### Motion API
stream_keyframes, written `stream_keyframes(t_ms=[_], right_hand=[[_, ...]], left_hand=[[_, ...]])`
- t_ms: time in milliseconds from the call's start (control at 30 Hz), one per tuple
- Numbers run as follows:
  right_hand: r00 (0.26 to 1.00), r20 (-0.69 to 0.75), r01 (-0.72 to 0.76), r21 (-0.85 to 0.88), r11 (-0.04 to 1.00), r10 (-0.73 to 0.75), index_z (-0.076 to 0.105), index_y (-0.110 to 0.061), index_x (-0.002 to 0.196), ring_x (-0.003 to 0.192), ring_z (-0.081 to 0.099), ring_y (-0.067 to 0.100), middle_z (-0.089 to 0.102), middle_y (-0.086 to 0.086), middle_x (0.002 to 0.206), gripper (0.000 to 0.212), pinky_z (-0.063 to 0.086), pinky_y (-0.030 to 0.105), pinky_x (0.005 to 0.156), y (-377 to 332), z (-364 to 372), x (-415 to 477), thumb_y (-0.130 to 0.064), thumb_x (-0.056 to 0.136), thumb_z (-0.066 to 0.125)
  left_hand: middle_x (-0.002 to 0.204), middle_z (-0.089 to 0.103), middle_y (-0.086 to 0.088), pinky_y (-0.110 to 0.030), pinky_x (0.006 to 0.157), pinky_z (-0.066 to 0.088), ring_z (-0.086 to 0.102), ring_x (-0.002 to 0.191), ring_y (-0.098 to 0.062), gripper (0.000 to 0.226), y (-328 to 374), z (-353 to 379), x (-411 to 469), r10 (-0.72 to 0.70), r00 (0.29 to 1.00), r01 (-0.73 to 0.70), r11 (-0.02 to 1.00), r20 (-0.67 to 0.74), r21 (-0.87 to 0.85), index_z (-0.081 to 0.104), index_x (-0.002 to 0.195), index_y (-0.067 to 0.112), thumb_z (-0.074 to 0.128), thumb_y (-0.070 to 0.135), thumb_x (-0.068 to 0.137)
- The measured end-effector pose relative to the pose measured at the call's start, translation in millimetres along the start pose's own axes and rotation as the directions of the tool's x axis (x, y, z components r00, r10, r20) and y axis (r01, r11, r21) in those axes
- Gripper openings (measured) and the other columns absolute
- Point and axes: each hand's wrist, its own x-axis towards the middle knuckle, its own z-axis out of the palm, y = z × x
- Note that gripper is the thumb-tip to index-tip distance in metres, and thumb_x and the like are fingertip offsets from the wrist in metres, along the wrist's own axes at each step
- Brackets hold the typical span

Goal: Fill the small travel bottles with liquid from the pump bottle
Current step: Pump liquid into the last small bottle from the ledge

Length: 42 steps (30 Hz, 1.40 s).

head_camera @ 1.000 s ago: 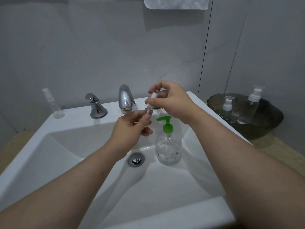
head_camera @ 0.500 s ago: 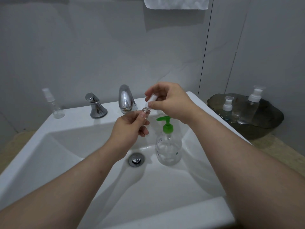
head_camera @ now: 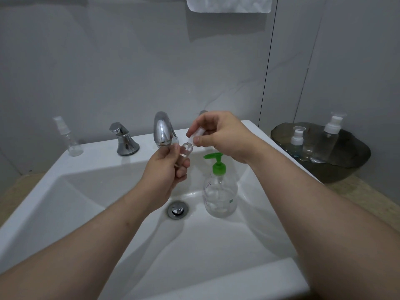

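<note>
My left hand (head_camera: 165, 169) grips a small clear travel bottle (head_camera: 184, 153) over the sink, just below the faucet spout. My right hand (head_camera: 218, 137) pinches the bottle's white spray cap (head_camera: 195, 136) at the bottle's neck. The clear pump bottle (head_camera: 219, 191) with a green pump head stands upright inside the white sink basin (head_camera: 216, 245), right of the drain, under my right wrist. Another small clear spray bottle (head_camera: 69, 138) stands on the sink's back left corner.
A chrome faucet (head_camera: 162, 129) and a chrome handle (head_camera: 123, 139) stand on the sink's back ledge. A dark bowl (head_camera: 350, 163) at the right holds two white-capped bottles (head_camera: 297, 139) (head_camera: 331, 137). The drain (head_camera: 178, 210) lies mid-basin. A white towel (head_camera: 229, 4) hangs above.
My right hand has brought the white cap down from above the neck to the neck of the small bottle. My left hand has stayed almost still.
</note>
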Motion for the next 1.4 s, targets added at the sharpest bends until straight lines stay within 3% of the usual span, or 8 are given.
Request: stream_keyframes(t_ms=[200,433,667,767,833,1100,1300,1400], right_hand=[[0.999,0.040,0.021,0.044,0.999,-0.023,0.072,-0.012,0.090,0.088,0.063,0.026,0.066,0.038,0.111,0.024,0.052,0.054,0.100,-4.0,2.8,-3.1,0.011,0.087,0.072],[0.997,0.065,0.033,0.045,0.998,-0.036,0.071,-0.012,0.089,0.086,0.061,0.026,0.064,0.040,0.110,0.026,0.052,0.045,0.091,-6.5,4.5,-3.6,0.014,0.088,0.070],[1.000,0.000,-0.015,-0.128,0.992,0.015,0.074,-0.015,0.096,0.068,0.064,0.011,0.067,0.006,0.078,0.011,0.049,0.020,0.062,-4.5,3.8,-2.1,-0.015,0.089,0.083],[0.997,-0.071,-0.048,-0.276,0.960,0.030,0.073,-0.017,0.089,0.064,0.058,0.009,0.057,-0.001,0.071,0.022,0.045,0.020,0.055,-4.4,5.0,-1.9,-0.036,0.087,0.084],[0.995,-0.099,-0.058,-0.351,0.935,0.025,0.069,-0.014,0.082,0.053,0.049,0.005,0.048,-0.007,0.064,0.033,0.039,0.018,0.050,-3.5,7.9,-1.7,-0.045,0.087,0.082],[0.973,-0.222,-0.179,-0.548,0.817,0.064,0.041,-0.013,0.049,0.052,0.040,0.019,0.040,-0.008,0.037,0.046,0.035,0.031,0.054,-0.1,13.9,2.8,-0.029,0.088,0.062],[0.946,-0.323,-0.162,-0.494,0.854,-0.008,0.044,-0.007,0.050,0.045,0.029,0.016,0.033,-0.001,0.042,0.047,0.028,0.033,0.047,-1.1,12.6,5.9,-0.023,0.092,0.059],[0.924,-0.381,-0.158,-0.453,0.877,-0.031,0.030,-0.014,0.045,0.040,0.027,0.017,0.025,-0.003,0.035,0.058,0.019,0.029,0.043,-3.2,9.0,4.8,-0.023,0.097,0.056]], left_hand=[[0.059,0.040,-0.001,-0.024,0.047,0.021,0.020,0.044,-0.011,0.036,4.9,-1.5,0.3,-0.131,0.988,0.141,0.981,0.081,-0.130,0.051,0.090,0.013,0.038,0.040,0.110],[0.059,0.032,0.001,-0.021,0.042,0.022,0.018,0.041,-0.009,0.041,4.2,-3.4,0.5,-0.194,0.966,0.228,0.951,0.172,-0.210,0.050,0.087,0.015,0.038,0.048,0.108],[0.074,0.054,-0.005,-0.024,0.059,0.043,0.043,0.054,-0.011,0.021,1.5,0.7,-3.5,-0.126,0.981,0.150,0.975,0.146,-0.166,0.061,0.095,0.012,0.051,0.028,0.106],[0.076,0.061,0.001,-0.022,0.068,0.052,0.055,0.066,-0.010,0.005,0.9,-1.5,-2.9,-0.079,0.983,0.103,0.985,0.168,-0.140,0.064,0.099,0.012,0.064,0.016,0.097],[0.077,0.064,0.005,-0.021,0.070,0.053,0.058,0.067,-0.008,0.016,1.1,-1.9,-3.4,-0.044,0.983,0.069,0.988,0.178,-0.135,0.065,0.104,0.011,0.070,0.008,0.089],[0.097,0.073,-0.002,-0.029,0.091,0.054,0.071,0.091,-0.012,0.040,-1.4,4.7,-7.0,0.112,0.994,-0.111,0.991,-0.010,0.072,0.064,0.092,0.013,0.089,-0.004,0.066],[0.099,0.066,-0.006,-0.026,0.070,0.052,0.063,0.074,-0.013,0.049,-0.6,11.9,-8.0,0.106,0.994,-0.105,0.994,-0.025,0.039,0.063,0.108,0.011,0.092,0.017,0.068],[0.091,0.066,-0.011,-0.025,0.058,0.050,0.058,0.061,-0.016,0.032,9.8,16.3,-10.9,-0.032,0.999,0.030,0.998,-0.038,-0.063,0.062,0.104,0.010,0.065,0.041,0.095]])
